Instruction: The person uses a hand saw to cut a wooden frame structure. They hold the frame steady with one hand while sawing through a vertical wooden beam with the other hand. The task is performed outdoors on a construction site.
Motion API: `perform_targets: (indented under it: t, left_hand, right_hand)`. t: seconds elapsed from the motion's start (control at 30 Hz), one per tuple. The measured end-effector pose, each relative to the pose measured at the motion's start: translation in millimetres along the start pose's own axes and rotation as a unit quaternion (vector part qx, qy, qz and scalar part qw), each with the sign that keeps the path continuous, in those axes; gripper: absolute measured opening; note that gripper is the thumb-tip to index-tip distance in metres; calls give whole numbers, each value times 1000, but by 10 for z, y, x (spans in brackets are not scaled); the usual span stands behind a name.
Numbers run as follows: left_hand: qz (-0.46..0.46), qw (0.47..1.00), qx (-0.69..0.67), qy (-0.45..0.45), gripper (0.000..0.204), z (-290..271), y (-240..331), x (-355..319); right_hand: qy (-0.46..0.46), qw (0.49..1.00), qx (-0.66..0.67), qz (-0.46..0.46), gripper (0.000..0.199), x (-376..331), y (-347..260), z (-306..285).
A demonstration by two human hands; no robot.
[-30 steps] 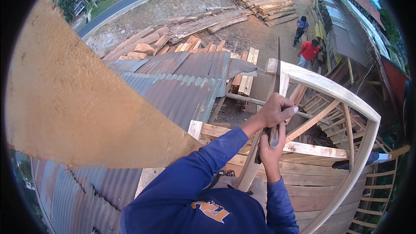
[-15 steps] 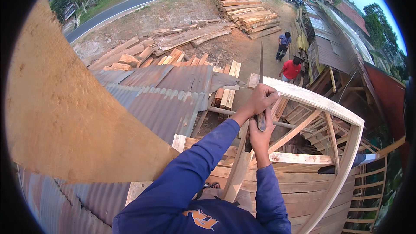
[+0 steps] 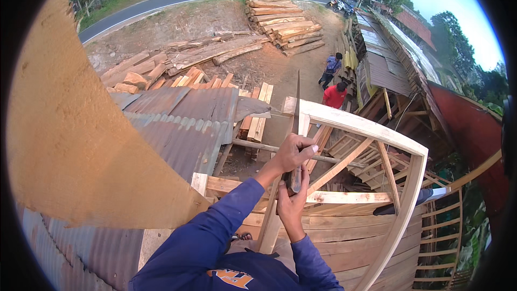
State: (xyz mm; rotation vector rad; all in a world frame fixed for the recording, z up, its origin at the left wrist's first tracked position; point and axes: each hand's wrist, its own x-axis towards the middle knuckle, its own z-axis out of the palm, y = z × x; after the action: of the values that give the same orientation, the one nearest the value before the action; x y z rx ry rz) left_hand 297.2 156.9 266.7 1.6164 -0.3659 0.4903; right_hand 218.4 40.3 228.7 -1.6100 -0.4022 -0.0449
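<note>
A long, narrow tapering blade, like a handsaw's (image 3: 298, 89), points away from me across the left end of a pale curved beam (image 3: 355, 119). I cannot make out its teeth, nor whether it is in the wood. My left hand (image 3: 292, 155) is closed around its upper grip, knuckles up. Just below, my right hand (image 3: 292, 207) is wrapped around the dark lower end of the handle (image 3: 295, 180). An upright wooden post (image 3: 270, 226) runs beneath my hands toward my body. A pale crossbar (image 3: 350, 197) lies right of my right hand.
A large wooden piece (image 3: 81, 140) fills the left side, close to me. Corrugated metal roofing (image 3: 177, 129) lies beyond it. Planking (image 3: 355, 237) curves at lower right. Two people (image 3: 335, 95) stand on the ground ahead, near stacked timber (image 3: 285, 24). A road runs behind.
The view has swung right, so the frame, hands and blade sit further left and slightly lower. Both hands keep their grip. The two people on the ground have shifted slightly.
</note>
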Motion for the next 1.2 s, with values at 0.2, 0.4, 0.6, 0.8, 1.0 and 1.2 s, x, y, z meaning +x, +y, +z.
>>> perform_targets:
  t: [0.2,0.4,0.6,0.8,1.0,1.2]
  left_hand:
    - [152,986,50,-55,21,462,327,-591]
    - [106,991,79,-18,39,-136,-194,498]
    - [104,992,71,-19,37,-29,92,-80]
    - [146,989,3,-8,29,450,304,-401]
    - [22,997,-63,34,41,-103,-187,633]
    - [124,992,20,-10,33,271,225,-365]
  right_hand:
    - [8,994,-52,-93,61,-338,259,-359]
    - [-10,997,70,37,50,762,83,75]
    - [-32,994,12,101,38,36,-141,-65]
    - [-10,999,18,27,47,-346,-27,-381]
    - [-9,998,40,45,51,931,-231,79]
    - [-30,998,-32,42,58,-210,-228,-240]
